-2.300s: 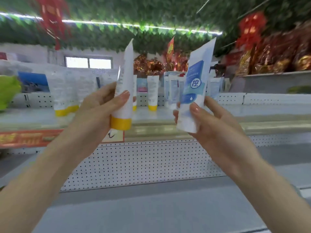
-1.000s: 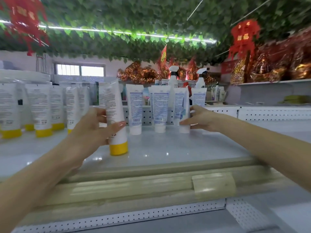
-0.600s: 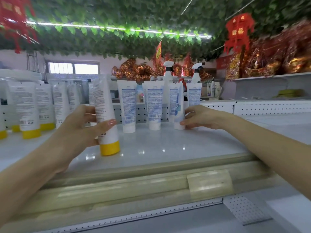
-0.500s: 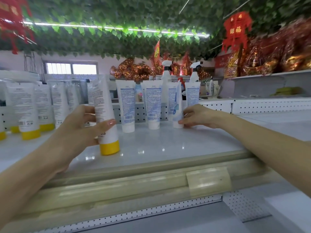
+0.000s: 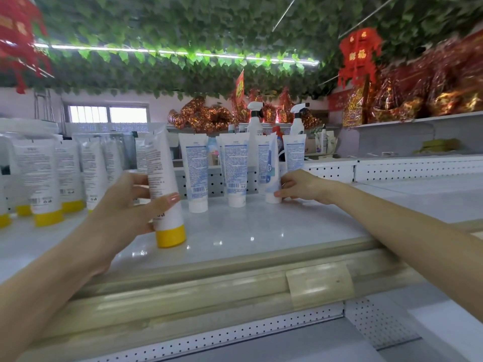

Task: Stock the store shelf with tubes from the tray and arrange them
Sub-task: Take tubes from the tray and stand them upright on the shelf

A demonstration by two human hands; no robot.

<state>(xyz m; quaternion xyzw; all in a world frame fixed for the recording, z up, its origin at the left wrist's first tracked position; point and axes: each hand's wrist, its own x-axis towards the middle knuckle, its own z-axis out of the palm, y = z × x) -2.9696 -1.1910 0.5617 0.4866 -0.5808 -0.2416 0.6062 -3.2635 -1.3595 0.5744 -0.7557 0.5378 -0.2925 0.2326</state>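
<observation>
1. Nearest, at the bottom edge, a white perforated panel (image 5: 235, 333) runs under the shelf (image 5: 261, 226); its lower part is cut off.
2. Above it is the shelf's beige front rail (image 5: 183, 291), carrying a clear label holder (image 5: 318, 283) on which no writing can be made out.
3. Both forearms reach over the rail. The left hand (image 5: 125, 205) wraps a yellow-capped tube (image 5: 164, 189), thumb across the front and fingers behind. The tube stands cap down on the shelf, leaning slightly left. Its back print is too fine to read.
4. Farther in and to the right, the right hand (image 5: 300, 186) pinches the bottom of a white-capped tube (image 5: 268, 165) between thumb and fingertips, cap down on the shelf. A blue circle on the tube shows a Chinese character, partly turned away.
5. Glossy bare shelf lies between the two hands, in front of the tubes and off to the right.
6. Left of the pinched tube stand two white-capped tubes (image 5: 235, 171) with blue text panels and barcodes; another (image 5: 295, 155) stands behind the right hand. At far left is a blurred group of yellow-capped tubes (image 5: 44, 184), cut off by the frame.
7. Behind them are two spray bottles (image 5: 256, 118), then foil-wrapped goods (image 5: 431, 95) on a higher shelf at right.
8. Overhead hang leaf garlands (image 5: 183, 27), a light strip, and a red lantern (image 5: 359, 56) with gold characters too blurred to read.
</observation>
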